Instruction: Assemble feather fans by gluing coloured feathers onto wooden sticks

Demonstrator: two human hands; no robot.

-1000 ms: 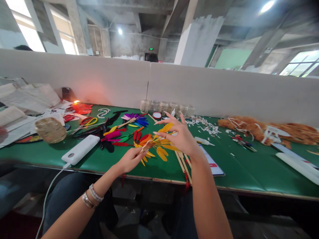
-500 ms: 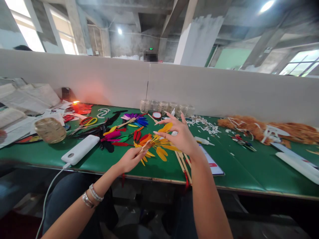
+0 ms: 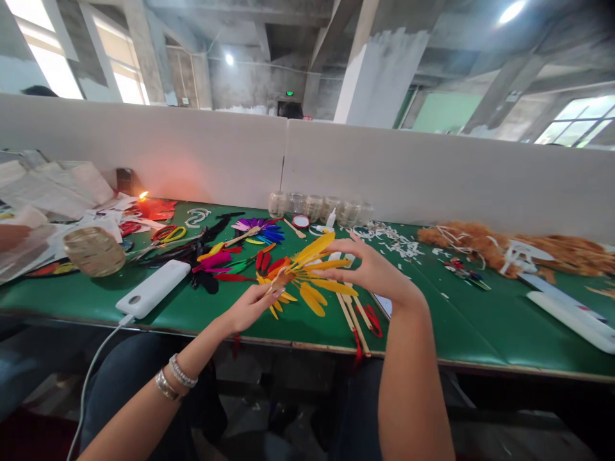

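My left hand (image 3: 257,304) is closed round the wooden handle (image 3: 278,280) of a feather fan, just above the table. Long yellow feathers (image 3: 314,250) spread out from the head of the handle toward the right. My right hand (image 3: 368,266) is at the tips of these feathers, its fingers stretched and apart. Whether the fingers touch the feathers I cannot tell. Red and orange feathers (image 3: 269,262) lie just behind the fan. Beneath my right hand are several wooden sticks (image 3: 353,314) with red cord (image 3: 373,320), partly over a white-edged flat device (image 3: 384,304).
A purple-and-blue feather fan (image 3: 257,227), scissors (image 3: 173,235), a white power bank (image 3: 154,288) with a cable and a woven jar (image 3: 93,251) lie leftward. Glass jars (image 3: 314,206) line the partition. White scraps (image 3: 394,240) and brown fur (image 3: 456,237) are at right. A flame (image 3: 143,195) burns back left.
My right hand has shifted right and down from above the yellow feathers to their tips. More of the feathers now show. My left hand keeps its hold, almost in place.
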